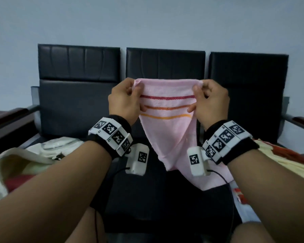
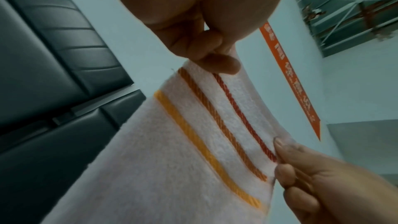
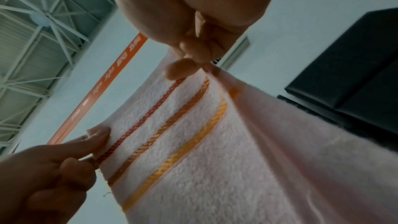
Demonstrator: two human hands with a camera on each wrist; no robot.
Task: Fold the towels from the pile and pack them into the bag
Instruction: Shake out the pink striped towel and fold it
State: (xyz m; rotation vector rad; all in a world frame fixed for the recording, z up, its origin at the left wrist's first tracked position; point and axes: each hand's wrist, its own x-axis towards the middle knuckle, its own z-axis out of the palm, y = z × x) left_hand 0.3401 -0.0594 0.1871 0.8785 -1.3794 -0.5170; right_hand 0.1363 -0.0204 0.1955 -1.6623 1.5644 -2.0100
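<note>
A pink towel (image 1: 167,135) with red, orange and yellow stripes hangs in the air in front of the middle seat. My left hand (image 1: 125,100) pinches its upper left corner and my right hand (image 1: 209,100) pinches its upper right corner. The top edge is stretched between them and the lower part droops toward the seat. In the left wrist view the left hand (image 2: 206,47) grips the towel (image 2: 172,151) near the red stripe. In the right wrist view the right hand (image 3: 193,54) grips the towel (image 3: 215,159) the same way. A cream cloth bag (image 1: 16,162) lies open at the left.
A row of black padded chairs (image 1: 79,95) stands against a pale wall. More towels (image 1: 288,160), yellow and red, lie piled on the right seat. Dark wooden armrests (image 1: 5,116) stick out at both ends. An orange banner (image 2: 290,81) hangs on the wall.
</note>
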